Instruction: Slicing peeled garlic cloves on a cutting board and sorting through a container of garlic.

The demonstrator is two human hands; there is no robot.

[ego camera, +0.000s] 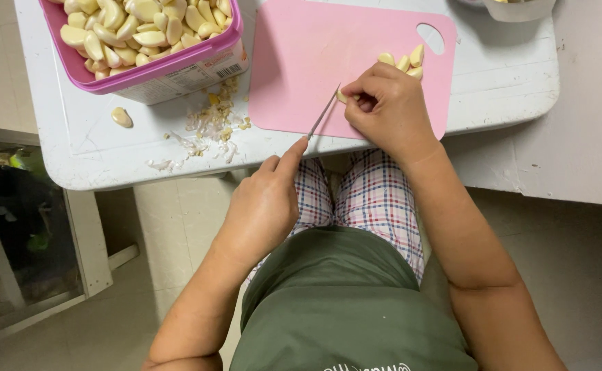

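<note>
My left hand (pixel 263 206) grips a small knife (pixel 323 113) with the forefinger laid along its back. The thin blade points up and to the right, and its tip meets a peeled garlic clove (pixel 343 97). My right hand (pixel 390 106) pinches that clove between its fingertips against the pink cutting board (pixel 308 62). A few more peeled cloves (pixel 404 60) lie on the board just beyond my right hand, near the board's handle hole.
A pink-rimmed tub (pixel 143 34) full of peeled garlic stands at the back left of the small white table (pixel 74 137). One loose clove (pixel 121 117) and garlic scraps (pixel 212 127) lie beside the board. A metal bowl (pixel 521 8) sits at the far right edge.
</note>
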